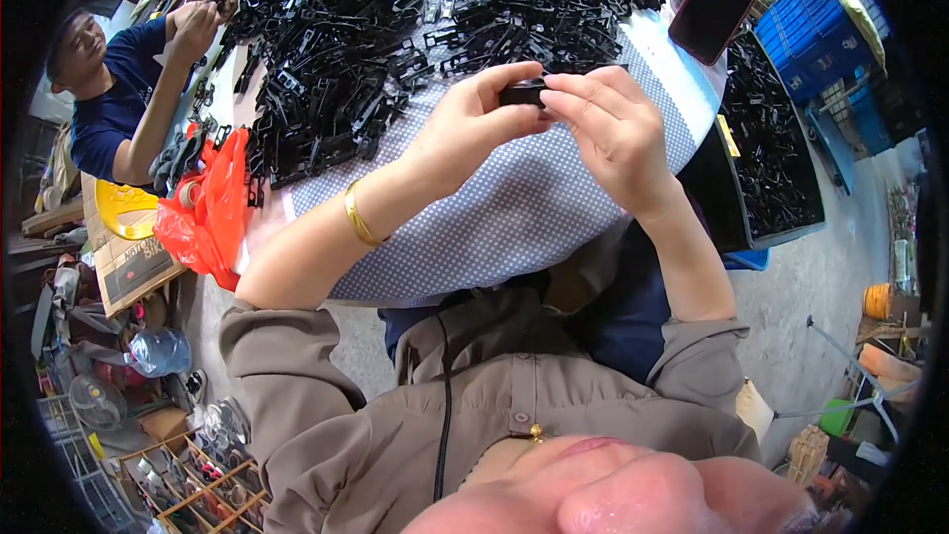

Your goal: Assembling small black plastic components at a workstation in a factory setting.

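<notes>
Over the near part of the table, my left hand point(473, 126) pinches one end of a small black plastic part point(521, 95) between thumb and fingers. The fingertips of my right hand point(615, 127) close on its other end, so both hands meet at it. My fingers cover much of the part, and its exact kind cannot be made out. Just beyond my hands spreads a large heap of black plastic clip-like pieces point(331, 69), lying loose on a dotted grey-white tablecloth point(455, 237).
A smartphone point(714, 8) stands at the table's far right. Below it, a black bin point(776, 153) holds more black pieces. Blue crates point(813, 30) stand behind. At the left lies a red plastic bag point(219, 200); a co-worker point(114, 74) in dark blue handles something small there.
</notes>
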The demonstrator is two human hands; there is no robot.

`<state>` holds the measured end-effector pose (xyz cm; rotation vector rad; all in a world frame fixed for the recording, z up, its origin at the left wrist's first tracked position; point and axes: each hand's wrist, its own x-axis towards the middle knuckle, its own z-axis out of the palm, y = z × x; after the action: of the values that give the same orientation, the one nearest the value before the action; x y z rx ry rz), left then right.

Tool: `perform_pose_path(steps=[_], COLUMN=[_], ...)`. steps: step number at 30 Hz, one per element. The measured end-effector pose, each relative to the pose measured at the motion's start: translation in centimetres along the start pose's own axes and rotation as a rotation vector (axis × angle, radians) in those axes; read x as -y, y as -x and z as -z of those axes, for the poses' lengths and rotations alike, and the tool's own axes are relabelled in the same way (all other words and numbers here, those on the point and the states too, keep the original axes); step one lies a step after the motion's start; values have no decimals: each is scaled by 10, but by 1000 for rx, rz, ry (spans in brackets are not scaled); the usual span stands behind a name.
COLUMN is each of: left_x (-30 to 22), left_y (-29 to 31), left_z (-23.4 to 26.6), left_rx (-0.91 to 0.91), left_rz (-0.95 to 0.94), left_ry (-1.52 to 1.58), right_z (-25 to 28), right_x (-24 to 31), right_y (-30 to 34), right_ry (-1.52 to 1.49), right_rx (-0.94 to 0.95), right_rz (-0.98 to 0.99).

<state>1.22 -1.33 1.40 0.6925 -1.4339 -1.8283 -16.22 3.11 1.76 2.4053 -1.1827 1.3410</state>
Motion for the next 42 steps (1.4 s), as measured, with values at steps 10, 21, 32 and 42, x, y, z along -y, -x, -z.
perform_pose_path(steps=[10,21,32,42], left_x=[0,16,22,27], left_y=[-1,-4,-4,-4], left_z=[5,-3,4,-5], left_rx=[187,225,20,-11], left_rz=[106,286,174,115], left_ry=[232,281,571,421], right_z=[-3,-21,4,-22], right_x=[-34,-204,-37,-6], right_y=[-6,-56,-31,6], right_ry=[-415,804,-604,-412], right_rx=[-14,341,61,-83], right_rz=[-226,-387,-754,-593])
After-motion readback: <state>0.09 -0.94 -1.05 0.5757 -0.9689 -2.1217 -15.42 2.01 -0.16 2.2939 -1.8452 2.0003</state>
